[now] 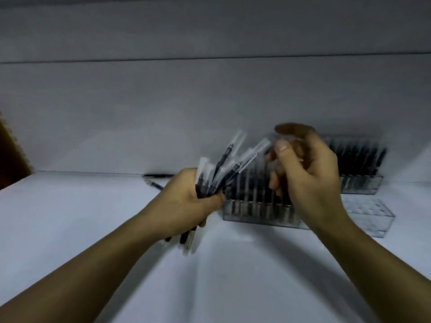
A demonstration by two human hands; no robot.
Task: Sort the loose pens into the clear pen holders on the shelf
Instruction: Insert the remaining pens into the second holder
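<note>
My left hand [186, 201] grips a fanned bundle of pens [224, 166] with clear caps and dark barrels, their tips pointing up and to the right. My right hand [305, 169] hovers at the top of the bundle, thumb and fingers curled around the cap end of one pen; blur hides whether it holds it. Behind my hands a clear pen holder [254, 213] stands on the white shelf [70, 224], filled with a row of pens. A second filled holder [361, 180] stands further back on the right. A clear holder with nothing in it [370, 217] sits at the right.
Two loose pens [156, 180] lie on the shelf near the back wall, left of the holders. A brown object [11, 155] stands at the far left edge. The grey back wall rises behind the shelf.
</note>
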